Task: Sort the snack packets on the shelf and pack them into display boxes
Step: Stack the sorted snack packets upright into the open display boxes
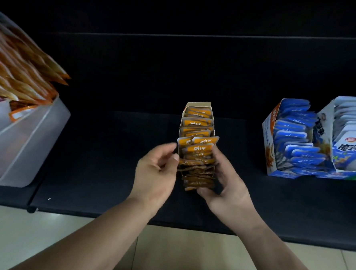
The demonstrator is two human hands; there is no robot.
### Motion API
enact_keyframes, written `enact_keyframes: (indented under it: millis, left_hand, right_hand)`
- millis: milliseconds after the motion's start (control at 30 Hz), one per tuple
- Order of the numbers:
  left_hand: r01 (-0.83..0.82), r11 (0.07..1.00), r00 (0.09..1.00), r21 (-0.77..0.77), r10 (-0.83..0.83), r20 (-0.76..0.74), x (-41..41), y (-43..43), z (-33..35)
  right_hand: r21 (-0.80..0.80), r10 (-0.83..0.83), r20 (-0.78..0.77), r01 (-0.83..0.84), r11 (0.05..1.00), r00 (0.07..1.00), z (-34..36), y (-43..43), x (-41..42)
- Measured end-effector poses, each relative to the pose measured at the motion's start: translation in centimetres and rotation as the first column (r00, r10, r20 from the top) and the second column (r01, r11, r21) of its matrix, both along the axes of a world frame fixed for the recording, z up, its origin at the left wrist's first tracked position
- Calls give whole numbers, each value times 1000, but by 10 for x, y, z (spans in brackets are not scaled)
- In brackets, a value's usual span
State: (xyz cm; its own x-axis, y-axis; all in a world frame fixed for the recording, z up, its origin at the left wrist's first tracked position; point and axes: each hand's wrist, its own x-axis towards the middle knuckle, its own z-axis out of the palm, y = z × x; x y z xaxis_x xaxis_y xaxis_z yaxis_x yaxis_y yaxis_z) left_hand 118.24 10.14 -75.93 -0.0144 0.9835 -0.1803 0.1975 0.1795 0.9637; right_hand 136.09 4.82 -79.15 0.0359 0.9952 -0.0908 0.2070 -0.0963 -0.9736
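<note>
Orange packets (198,123) stand in a row in the narrow display box (198,104), mid-shelf (109,151). Your right grip (226,185) is clamped round the box's near end. Your left grip (156,169) is curled at its left wall; I cannot tell whether it holds anything.

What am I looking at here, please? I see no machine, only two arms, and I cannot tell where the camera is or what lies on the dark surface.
There is no machine: a person works with bare hands, and the one camera sits on their head, looking down at them. On the dark shelf stands a narrow display box filled with orange snack packets. The right hand grips the near end of that row; the left hand is beside the box's left wall, but blur hides whether it holds anything. To the left is a clear plastic bin of long orange packets; to the right, blue packets and white packets, each in its own box.
</note>
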Motion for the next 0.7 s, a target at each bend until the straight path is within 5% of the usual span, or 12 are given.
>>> enact_keyframes:
  millis: [400, 600, 700]
  left_hand:
    - [77, 986, 997, -149, -81, -17, 8, -6, -7]
    - [94, 995, 988, -16, -95, -119, -11, -15, -18]
    - [245, 962, 953, -123, -262, -154, -29, -32, -31]
  right_hand:
    - [12, 102, 151, -105, 994, 983, -8, 0, 1]
    - [-6, 37, 39, -37, 999, 999, -3, -1, 6]
    - [-106, -37, -28, 34, 994, 999, 1, -1, 5]
